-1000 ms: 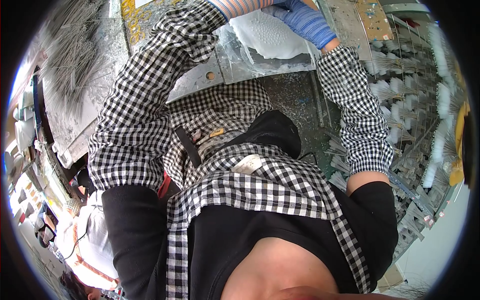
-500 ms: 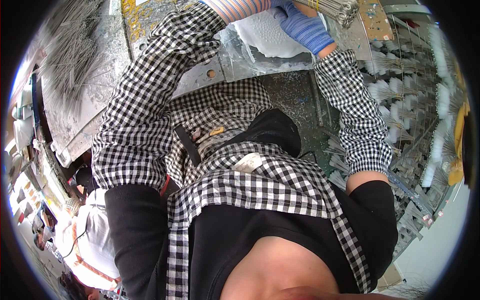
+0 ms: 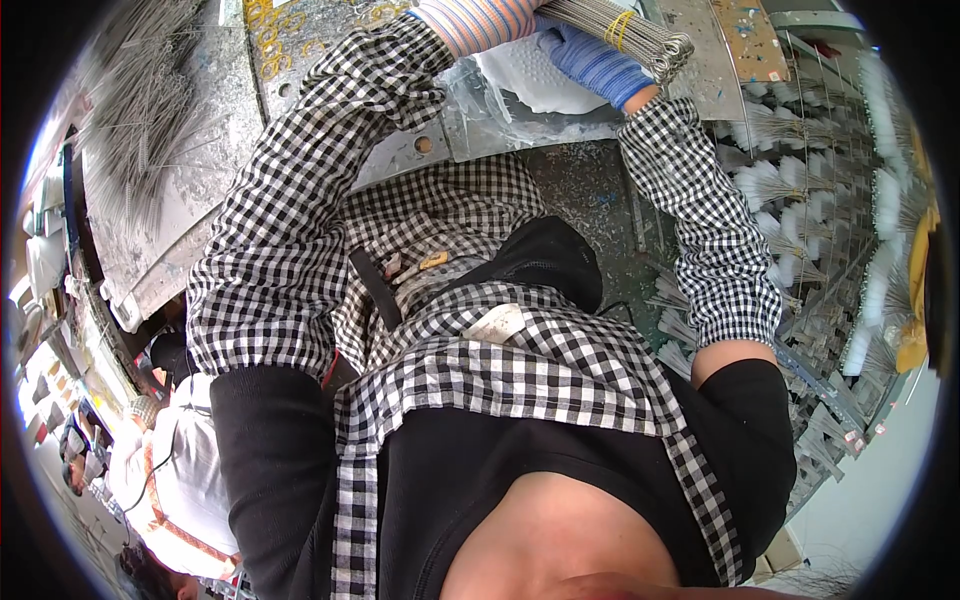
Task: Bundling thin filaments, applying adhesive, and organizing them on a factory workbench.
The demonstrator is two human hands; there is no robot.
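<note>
At the top edge, a bundle of twisted metal wires (image 3: 632, 38) with small looped ends is bound by a yellow band. My left hand (image 3: 482, 20), in a pink, orange and blue striped glove, is closed around the bundle's left part; its fingertips are cut off by the picture's edge. My right hand (image 3: 595, 64), in a blue striped glove, grips the bundle from below, with its fingers partly hidden behind it. Under the hands, a white sheet-like mass (image 3: 530, 85) lies on the metal worktable (image 3: 390, 158).
A heap of thin wire brushes (image 3: 140, 110) covers the table's left side. Yellow bands (image 3: 268, 40) lie at the back. Racks of white-bristled brushes (image 3: 790, 190) stand to the right. A person in white (image 3: 180, 470) is at the lower left.
The wire bundle has come lower and slightly left into view, showing more of its length and its yellow band. My right hand has moved a little left beneath it.
</note>
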